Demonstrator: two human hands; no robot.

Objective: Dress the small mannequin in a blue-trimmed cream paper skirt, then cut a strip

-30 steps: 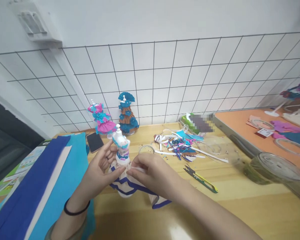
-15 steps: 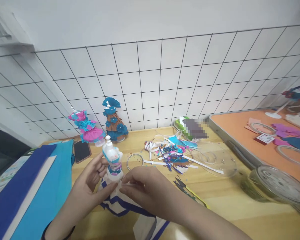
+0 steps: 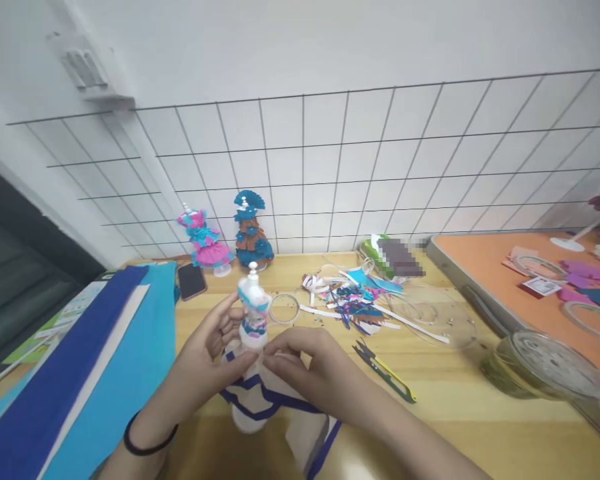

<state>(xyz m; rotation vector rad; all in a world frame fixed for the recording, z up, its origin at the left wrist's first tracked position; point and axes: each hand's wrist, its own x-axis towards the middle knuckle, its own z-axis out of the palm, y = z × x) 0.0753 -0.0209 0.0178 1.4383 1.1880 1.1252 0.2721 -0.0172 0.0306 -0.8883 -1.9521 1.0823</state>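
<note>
A small white dress-form mannequin (image 3: pixel 254 300) stands upright before me, with blue and purple scraps stuck round its body. Cream crepe paper with dark blue edging (image 3: pixel 250 399) wraps its lower part like a skirt, and a loose length hangs toward the front right. My left hand (image 3: pixel 205 367) curls round the mannequin from the left, thumb pressing at the waist. From the right, my right hand (image 3: pixel 313 367) pinches the cream paper at the waist, thumb and forefinger together. The fingertips partly hide what they grip.
Behind stand two dressed mannequins, one pink-blue (image 3: pixel 210 245) and one brown-teal (image 3: pixel 253 233). Left lie a phone (image 3: pixel 191 281) and blue crepe sheets (image 3: pixel 125 353). Right are paper scraps (image 3: pixel 355 307), a tape ring (image 3: pixel 285 309), yellow snips (image 3: pixel 387 377) and a clear-lidded round container (image 3: pixel 540 367).
The camera view has swung left, so everything sits further right. Both hands keep their hold at the mannequin's waist, with little other visible movement.
</note>
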